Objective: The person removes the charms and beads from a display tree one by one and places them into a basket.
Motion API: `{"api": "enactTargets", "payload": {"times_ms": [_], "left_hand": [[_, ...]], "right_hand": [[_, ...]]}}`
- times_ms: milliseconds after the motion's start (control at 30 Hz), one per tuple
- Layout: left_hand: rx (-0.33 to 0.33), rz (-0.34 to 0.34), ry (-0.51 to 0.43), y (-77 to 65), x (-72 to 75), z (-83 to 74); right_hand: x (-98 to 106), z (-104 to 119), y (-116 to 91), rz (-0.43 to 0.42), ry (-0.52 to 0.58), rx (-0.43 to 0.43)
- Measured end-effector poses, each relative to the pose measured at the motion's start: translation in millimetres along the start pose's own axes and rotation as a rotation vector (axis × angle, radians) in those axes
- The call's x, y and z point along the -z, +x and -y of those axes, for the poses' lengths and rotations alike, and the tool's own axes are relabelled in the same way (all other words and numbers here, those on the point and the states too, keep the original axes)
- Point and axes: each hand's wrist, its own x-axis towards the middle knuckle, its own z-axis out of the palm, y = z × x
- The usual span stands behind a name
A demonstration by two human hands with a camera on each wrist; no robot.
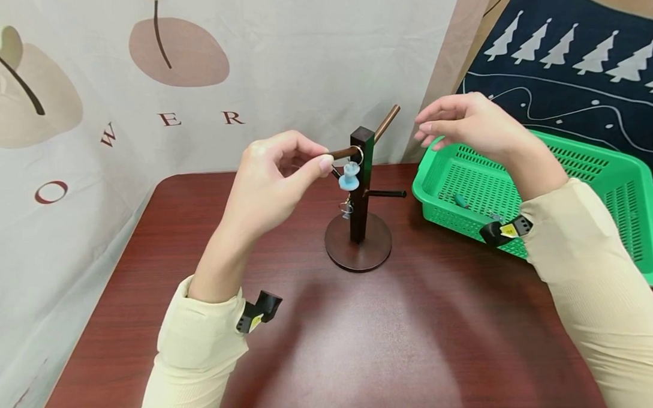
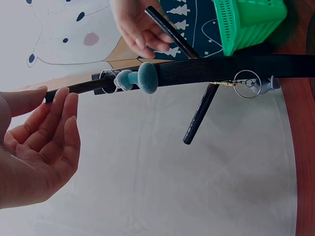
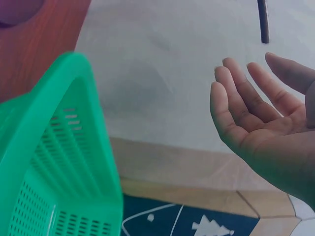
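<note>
A dark wooden stand (image 1: 362, 185) with a round base and several pegs stands on the table. My left hand (image 1: 274, 182) pinches the tip of an upper peg (image 2: 84, 87) between thumb and fingers. On that peg, close to the post, a light blue spool-shaped keychain (image 1: 349, 177) hangs by its metal ring. Lower down, a second keychain (image 2: 266, 85), pale purple with a ring and gold clasp, hangs by the post. My right hand (image 1: 472, 124) is held in the air right of the stand, fingers loosely bent and nothing in them.
A green plastic basket (image 1: 544, 244) stands at the right, under my right forearm, with a few small items (image 1: 460, 200) inside. Behind the reddish-brown table (image 1: 310, 348) hangs a pale printed cloth (image 1: 311, 60), and a dark blue cloth with white trees (image 1: 571, 87) lies beyond the basket.
</note>
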Motion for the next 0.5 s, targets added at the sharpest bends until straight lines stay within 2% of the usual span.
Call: {"api": "enactTargets", "payload": {"times_ms": [233, 500], "left_hand": [[0.005, 0.002, -0.001, 0.3, 0.3, -0.3], [0.014, 0.005, 0.0, 0.3, 0.3, 0.0]], "right_hand": [[-9.8, 10.5, 10.3, 0.001, 0.008, 0.033], [-16.8, 14.7, 16.1, -0.018, 0.051, 0.005]]}}
